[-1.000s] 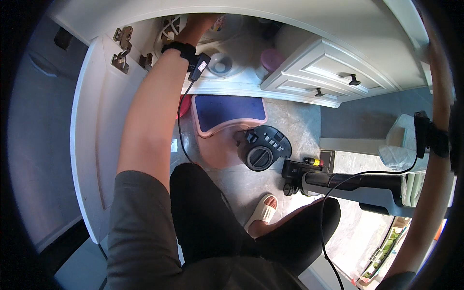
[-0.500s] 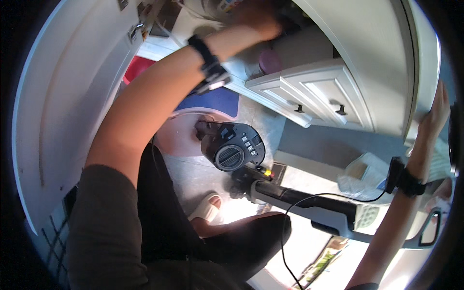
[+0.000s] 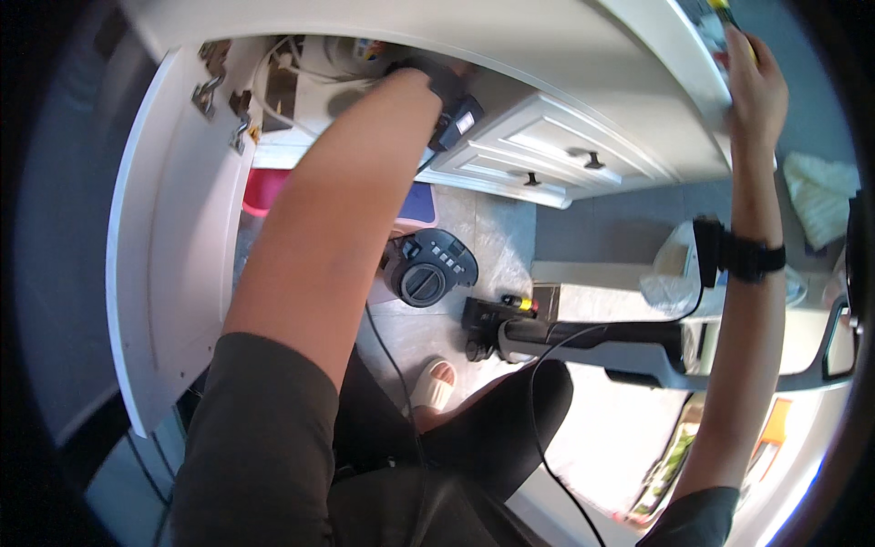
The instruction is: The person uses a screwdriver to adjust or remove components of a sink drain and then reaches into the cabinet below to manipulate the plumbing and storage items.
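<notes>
My left arm reaches into the open base cabinet, and only a sliver of my left hand [image 3: 462, 68] shows past the dark wrist strap. Its fingers are hidden behind the cabinet's top edge, so what they touch is out of sight. Near that hand, inside the cabinet, are a container with a colourful label [image 3: 366, 49] and pale hoses [image 3: 283, 114]. At the upper right, my right hand [image 3: 758, 96] is raised beside the pale counter edge. Its fingers are closed around a slim yellow-and-black thing [image 3: 723, 13], whose kind I cannot make out.
The cabinet door [image 3: 173, 246] stands swung out at left. On the floor are a pink basin [image 3: 264, 190], a dark round-ended appliance [image 3: 428, 267], and a grey-and-black long-handled floor cleaner [image 3: 592, 342]. A cable [image 3: 538, 428] crosses before my knee. Drawers [image 3: 556, 150] flank the opening.
My left hand has gone deeper into the cabinet. My right hand has moved up along the counter edge, and the yellow-and-black thing now shows at its fingers. The view has shifted.
</notes>
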`<action>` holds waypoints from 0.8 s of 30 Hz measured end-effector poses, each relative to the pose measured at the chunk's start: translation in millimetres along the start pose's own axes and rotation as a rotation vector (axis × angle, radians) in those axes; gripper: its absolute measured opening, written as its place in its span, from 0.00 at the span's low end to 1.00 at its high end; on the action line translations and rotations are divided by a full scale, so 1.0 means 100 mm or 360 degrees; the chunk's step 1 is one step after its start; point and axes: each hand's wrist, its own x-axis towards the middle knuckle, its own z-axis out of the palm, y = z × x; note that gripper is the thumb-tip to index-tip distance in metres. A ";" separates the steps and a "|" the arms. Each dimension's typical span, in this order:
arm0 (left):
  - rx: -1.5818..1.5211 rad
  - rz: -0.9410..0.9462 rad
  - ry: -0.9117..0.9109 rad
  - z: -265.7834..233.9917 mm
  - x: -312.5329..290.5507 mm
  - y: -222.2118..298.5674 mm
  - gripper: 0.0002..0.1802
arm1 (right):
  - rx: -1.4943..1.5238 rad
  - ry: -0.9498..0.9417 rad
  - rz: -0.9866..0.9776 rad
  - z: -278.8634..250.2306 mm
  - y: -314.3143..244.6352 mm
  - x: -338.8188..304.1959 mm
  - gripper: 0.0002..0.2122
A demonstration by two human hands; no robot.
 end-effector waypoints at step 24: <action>-0.0145 0.0028 -0.0031 -0.24 0.09 -0.16 0.22 | 0.0009 0.0179 0.0057 -0.01 -0.45 -0.18 0.20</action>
